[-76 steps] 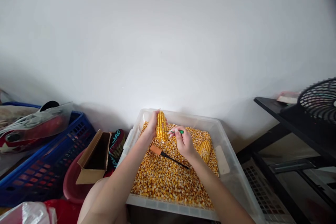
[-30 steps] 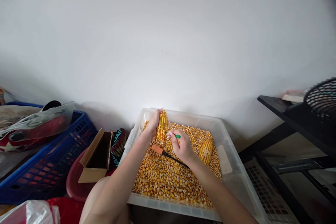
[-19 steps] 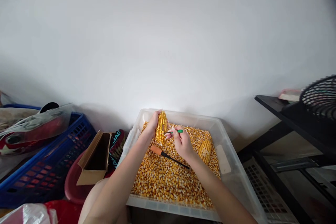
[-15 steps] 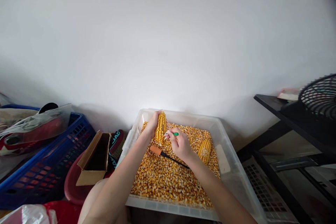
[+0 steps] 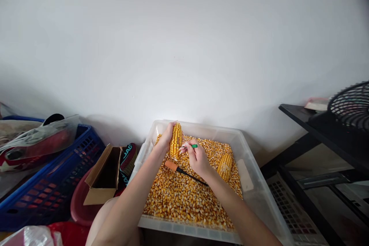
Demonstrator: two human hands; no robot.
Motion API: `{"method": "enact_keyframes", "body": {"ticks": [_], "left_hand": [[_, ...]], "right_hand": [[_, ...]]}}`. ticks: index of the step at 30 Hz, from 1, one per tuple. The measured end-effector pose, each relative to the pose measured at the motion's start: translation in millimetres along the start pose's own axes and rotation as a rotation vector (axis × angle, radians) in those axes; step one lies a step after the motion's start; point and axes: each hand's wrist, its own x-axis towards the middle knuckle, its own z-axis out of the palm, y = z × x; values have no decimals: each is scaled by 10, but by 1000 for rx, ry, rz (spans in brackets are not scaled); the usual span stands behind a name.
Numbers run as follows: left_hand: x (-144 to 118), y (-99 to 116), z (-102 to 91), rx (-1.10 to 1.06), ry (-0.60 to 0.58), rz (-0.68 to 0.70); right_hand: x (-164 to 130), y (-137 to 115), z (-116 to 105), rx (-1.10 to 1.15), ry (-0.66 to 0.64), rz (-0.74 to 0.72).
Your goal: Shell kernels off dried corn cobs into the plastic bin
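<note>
Standing nearly upright over the far left part of the bin, an ear of corn (image 5: pixel 176 141) is grasped by the fingers of the left hand (image 5: pixel 167 136), which wrap it from its left side; the right hand (image 5: pixel 198 157) has its fingers pinched around a small green-handled tool (image 5: pixel 194 146), its thin end directed at the lower right side of the ear, though whether the tip touches the kernels I cannot tell; just below lies a screwdriver-like tool with an orange handle (image 5: pixel 171 165), its black shaft slanting down to the right under the right wrist; beside the right forearm a second ear (image 5: pixel 225 167) rests on the bed of loose kernels (image 5: pixel 184 203), some of its rows lacking grains; all this is within a translucent plastic bin (image 5: pixel 263 215); to the left are a cardboard box (image 5: pixel 99 196), a dark red basin (image 5: pixel 79 205) and a blue basket (image 5: pixel 49 196); to the right, a black fan (image 5: pixel 353 102) stands on a black shelf (image 5: pixel 302 117); behind is a pale wall (image 5: pixel 184 46).
</note>
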Motion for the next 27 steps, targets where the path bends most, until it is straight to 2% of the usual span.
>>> {"method": "enact_keyframes", "body": {"ticks": [4,9,12,18,22,25,27], "left_hand": [[34,-27,-16,136,16,70],[12,-54,-13,304,22,301],[12,-51,-19,371,37,413],[-11,-32,-6,510,34,552],[-60,-89,53,716,-50,670],[-73,-148,81,777,-126,688],[-64,-169,84,780,-106,703]], "right_hand": [[14,10,-18,42,-40,73],[39,23,-53,156,-77,195],[43,55,-53,209,-61,226],[66,122,-67,308,-36,293],[100,151,-136,288,-54,382],[112,185,-172,270,-68,455],[118,206,-175,293,-44,494]]}}
